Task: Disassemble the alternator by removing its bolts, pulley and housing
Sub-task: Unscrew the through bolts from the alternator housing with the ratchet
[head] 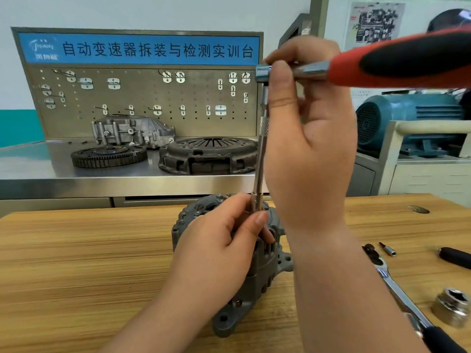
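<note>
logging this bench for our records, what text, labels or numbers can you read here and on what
"自动变速器拆装与检测实训台": on the blue banner across the top of the pegboard.
Logo at the banner's left end: script and small characters, too blurred to read.
Wall poster, upper right: print too small to read.
Alternator and large socket: no legible marking.

one view only, worn on the head, wide-angle, facing forward and a little down across the table (76, 250). it's close in: left hand (219, 248) and right hand (311, 154) fill the middle, the ratchet (407, 59) looms large at upper right, pegboard (142, 98) straight ahead behind.
</note>
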